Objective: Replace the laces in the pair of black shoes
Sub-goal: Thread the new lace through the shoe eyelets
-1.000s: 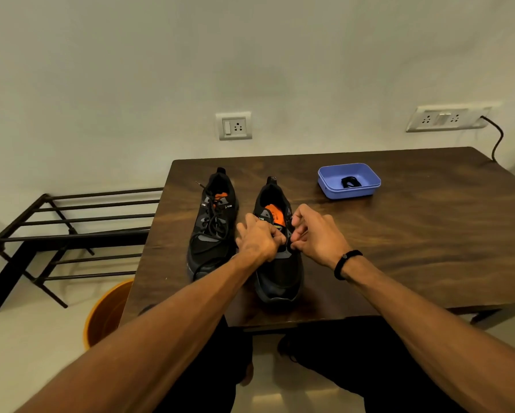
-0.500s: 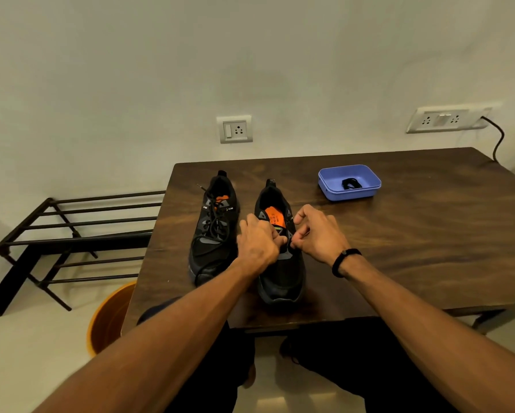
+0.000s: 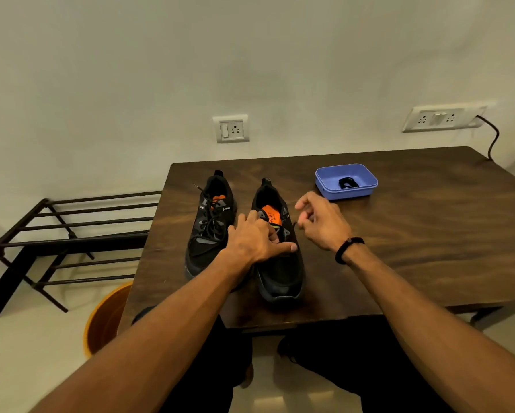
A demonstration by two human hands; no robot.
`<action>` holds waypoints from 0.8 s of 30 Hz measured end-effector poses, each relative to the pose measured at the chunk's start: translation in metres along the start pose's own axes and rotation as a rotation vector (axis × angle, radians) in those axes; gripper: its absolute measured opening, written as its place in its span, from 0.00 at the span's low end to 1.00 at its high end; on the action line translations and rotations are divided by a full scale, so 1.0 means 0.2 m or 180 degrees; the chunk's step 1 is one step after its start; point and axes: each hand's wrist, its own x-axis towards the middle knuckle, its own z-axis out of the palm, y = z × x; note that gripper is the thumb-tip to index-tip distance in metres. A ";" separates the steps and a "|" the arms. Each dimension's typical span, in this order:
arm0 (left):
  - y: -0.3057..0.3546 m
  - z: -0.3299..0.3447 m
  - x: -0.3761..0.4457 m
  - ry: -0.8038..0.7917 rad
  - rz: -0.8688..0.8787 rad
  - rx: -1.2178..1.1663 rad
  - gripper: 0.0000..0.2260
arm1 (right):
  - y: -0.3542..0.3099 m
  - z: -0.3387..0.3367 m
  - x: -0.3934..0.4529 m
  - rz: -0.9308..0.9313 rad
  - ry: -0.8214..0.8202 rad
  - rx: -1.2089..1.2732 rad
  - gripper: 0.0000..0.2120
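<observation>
Resting on the right shoe (image 3: 280, 272), left hand (image 3: 257, 241) open; right hand (image 3: 321, 222) unclear.

The dark brown wooden tabletop (image 3: 414, 234) shows a streaked, wavy grain. The left low-cut fabric shoe (image 3: 210, 231) is black with grey patches, black laces and an orange insole; the right low-cut fabric shoe (image 3: 280, 263) beside it is black with grey side marks and an orange insole bearing dark lettering. Toward the tabletop's far edge, the rectangular plastic tray (image 3: 366, 181) is periwinkle blue, holding a black coiled lace (image 3: 348, 183). The right wrist's bead band (image 3: 347, 248) is black.
</observation>
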 end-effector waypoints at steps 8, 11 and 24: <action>-0.03 -0.01 0.00 -0.0171 0.0090 0.0089 0.20 | 0.01 -0.20 0.09 0.1393 0.0535 0.3892 0.11; -0.01 0.00 -0.01 -0.0183 -0.0005 0.0111 0.20 | 0.02 -0.15 0.03 0.1018 -0.0692 0.1195 0.06; -0.16 -0.06 0.04 -0.0557 0.0209 -0.0605 0.25 | 0.04 -0.23 0.01 0.1098 -0.2908 0.1229 0.09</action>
